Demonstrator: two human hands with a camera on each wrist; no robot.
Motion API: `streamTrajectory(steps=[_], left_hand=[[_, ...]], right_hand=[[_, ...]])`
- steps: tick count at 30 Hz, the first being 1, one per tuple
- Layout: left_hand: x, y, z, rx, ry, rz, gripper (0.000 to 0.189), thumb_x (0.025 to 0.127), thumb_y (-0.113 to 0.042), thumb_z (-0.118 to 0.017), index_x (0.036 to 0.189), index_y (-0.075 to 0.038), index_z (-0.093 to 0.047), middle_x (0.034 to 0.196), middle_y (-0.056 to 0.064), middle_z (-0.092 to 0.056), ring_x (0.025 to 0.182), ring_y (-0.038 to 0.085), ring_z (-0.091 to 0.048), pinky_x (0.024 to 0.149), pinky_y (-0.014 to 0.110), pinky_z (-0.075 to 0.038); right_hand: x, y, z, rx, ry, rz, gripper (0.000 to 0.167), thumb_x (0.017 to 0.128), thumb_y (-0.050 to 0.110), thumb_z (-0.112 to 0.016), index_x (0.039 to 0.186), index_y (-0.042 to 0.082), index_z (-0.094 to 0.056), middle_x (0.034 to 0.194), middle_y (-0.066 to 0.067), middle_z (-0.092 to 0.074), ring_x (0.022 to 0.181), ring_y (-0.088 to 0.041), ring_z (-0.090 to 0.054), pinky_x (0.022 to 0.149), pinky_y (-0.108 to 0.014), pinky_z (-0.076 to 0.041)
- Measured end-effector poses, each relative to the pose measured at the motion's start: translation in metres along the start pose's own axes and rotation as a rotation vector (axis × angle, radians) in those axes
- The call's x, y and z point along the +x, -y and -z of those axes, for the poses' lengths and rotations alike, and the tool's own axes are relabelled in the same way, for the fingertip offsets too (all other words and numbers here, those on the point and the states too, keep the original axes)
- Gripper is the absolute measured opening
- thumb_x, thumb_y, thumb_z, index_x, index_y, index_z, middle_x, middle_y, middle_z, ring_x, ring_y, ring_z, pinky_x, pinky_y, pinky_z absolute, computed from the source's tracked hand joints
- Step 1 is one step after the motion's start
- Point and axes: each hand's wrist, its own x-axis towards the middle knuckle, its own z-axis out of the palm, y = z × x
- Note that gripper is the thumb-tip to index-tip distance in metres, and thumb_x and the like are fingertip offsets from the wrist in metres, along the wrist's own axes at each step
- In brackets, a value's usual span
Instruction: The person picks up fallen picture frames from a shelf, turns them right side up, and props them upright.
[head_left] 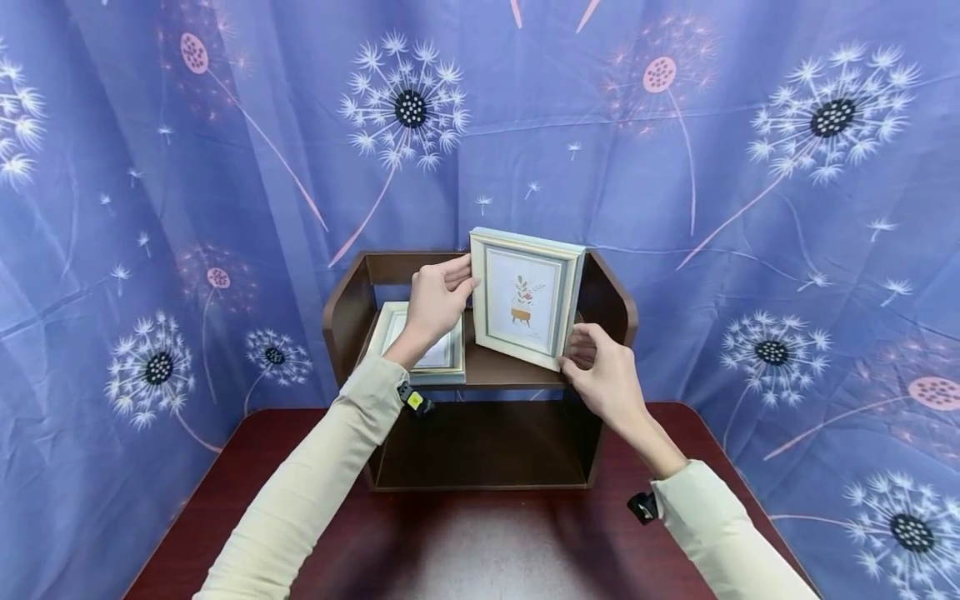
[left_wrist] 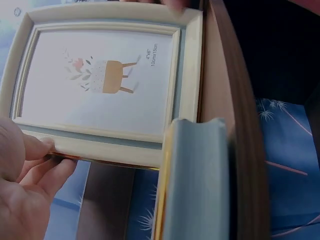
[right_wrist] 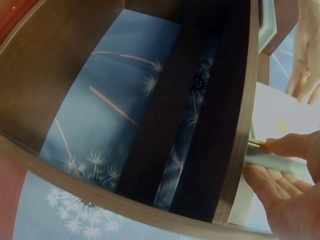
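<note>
Holding | picture frame (head_left: 522,300) between 2 hands (head_left: 437,302) (head_left: 609,377) | left edge, lower right corner

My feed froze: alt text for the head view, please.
Left hand and right hand, one at each side, hold upright a frame with a plant picture at a brown shelf. A second frame lies flat on the shelf at left, partly hidden.
</note>
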Motion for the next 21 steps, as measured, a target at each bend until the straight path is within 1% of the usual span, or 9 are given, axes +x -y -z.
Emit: streamTrajectory(steps=[2, 6, 9, 14, 17, 21], left_hand=[[0.003, 0.001, -0.002, -0.008, 0.000, 0.024, 0.044, 0.100, -0.010, -0.071, 0.143, -0.008, -0.065, 0.131, 0.017, -0.074, 0.119, 0.026, -0.075, 0.100, 0.037, -0.061], [0.010, 0.005, -0.007, -0.041, 0.010, 0.050, 0.044, 0.101, -0.007, -0.068, 0.145, -0.005, -0.063, 0.134, 0.019, -0.072, 0.123, 0.029, -0.073, 0.104, 0.037, -0.059], [0.016, 0.008, -0.012, -0.069, 0.020, 0.058, 0.044, 0.102, -0.006, -0.067, 0.145, -0.002, -0.061, 0.136, 0.021, -0.070, 0.126, 0.031, -0.071, 0.107, 0.038, -0.058], [0.024, 0.016, -0.017, -0.102, 0.041, 0.078, 0.044, 0.103, -0.007, -0.065, 0.146, -0.002, -0.060, 0.140, 0.021, -0.068, 0.131, 0.032, -0.068, 0.109, 0.040, -0.057], [0.029, 0.019, -0.020, -0.151, 0.059, 0.087, 0.046, 0.103, -0.006, -0.064, 0.148, -0.001, -0.058, 0.142, 0.022, -0.066, 0.133, 0.033, -0.066, 0.111, 0.040, -0.056], [0.034, 0.023, -0.022, -0.231, 0.077, 0.095, 0.047, 0.103, -0.003, -0.064, 0.149, 0.000, -0.057, 0.145, 0.023, -0.064, 0.136, 0.034, -0.064, 0.113, 0.040, -0.054]], right_hand=[[-0.002, 0.002, -0.001, 0.003, 0.007, 0.004, 0.040, 0.090, 0.000, -0.078, 0.126, -0.006, -0.064, 0.109, -0.026, -0.078, 0.101, -0.038, -0.078, 0.087, -0.047, -0.065], [-0.006, 0.007, -0.005, 0.012, 0.012, -0.008, 0.038, 0.090, 0.003, -0.079, 0.124, -0.004, -0.064, 0.109, -0.025, -0.078, 0.101, -0.036, -0.078, 0.087, -0.047, -0.066], [-0.009, 0.012, -0.011, 0.046, 0.009, -0.025, 0.037, 0.089, 0.002, -0.080, 0.121, -0.002, -0.063, 0.109, -0.025, -0.078, 0.103, -0.036, -0.078, 0.089, -0.045, -0.066], [-0.013, 0.022, -0.024, 0.109, 0.007, -0.029, 0.036, 0.088, 0.003, -0.081, 0.117, -0.001, -0.061, 0.111, -0.025, -0.078, 0.105, -0.035, -0.078, 0.090, -0.042, -0.066], [-0.015, 0.029, -0.032, 0.133, -0.003, -0.013, 0.034, 0.087, 0.003, -0.082, 0.116, -0.001, -0.064, 0.110, -0.024, -0.079, 0.105, -0.034, -0.079, 0.089, -0.040, -0.066], [-0.015, 0.037, -0.044, 0.163, -0.024, 0.005, 0.034, 0.086, 0.001, -0.083, 0.118, -0.002, -0.072, 0.106, -0.022, -0.080, 0.101, -0.032, -0.080, 0.087, -0.039, -0.066]])
